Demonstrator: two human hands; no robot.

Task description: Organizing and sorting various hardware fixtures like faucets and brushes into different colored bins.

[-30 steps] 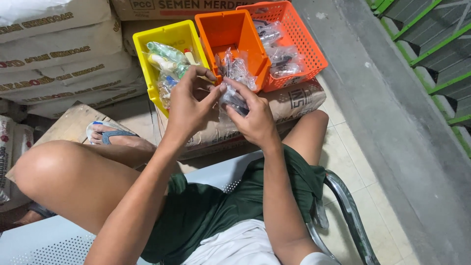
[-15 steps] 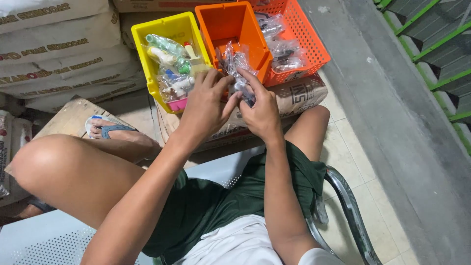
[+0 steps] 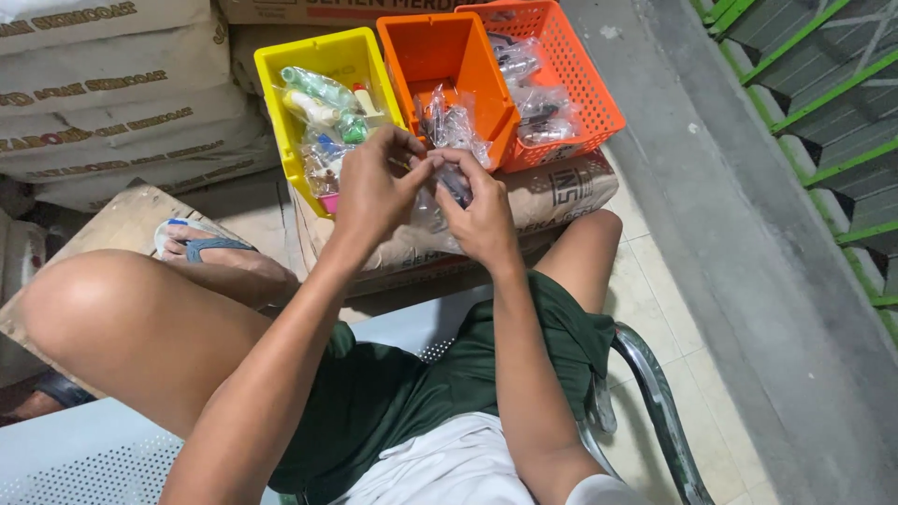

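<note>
Two hands working together over a crinkly clear plastic bag of small parts (image 3: 447, 126) — left hand (image 3: 374, 192) is pinching the bag's upper edge with thumb and forefinger, right hand (image 3: 482, 215) is gripping it from below, fingers curled around the bottom. Neither is spread; both are closed on the plastic. What's inside the bag is too small to tell.

Bag is sitting in the air just in front of the deep orange plastic bin (image 3: 449, 65), between the hands, above the brown paper sack (image 3: 561, 192) that is carrying the bins as a surface.

Yellow plastic bin (image 3: 281, 65) to the left is holding small bottles with green and white caps plus more bagged bits. Orange mesh plastic basket (image 3: 580, 84) to the right is holding more clear packets.

Judging by the grip, the step in hand is opening or sealing the bag mouth — can't tell which. Next move is calling for a steady pinch on the thin film without spilling contents.

Person is sitting on a perforated metal bench (image 3: 75, 458), one sandalled foot (image 3: 210, 248) up on a wooden board (image 3: 112, 220).
</note>
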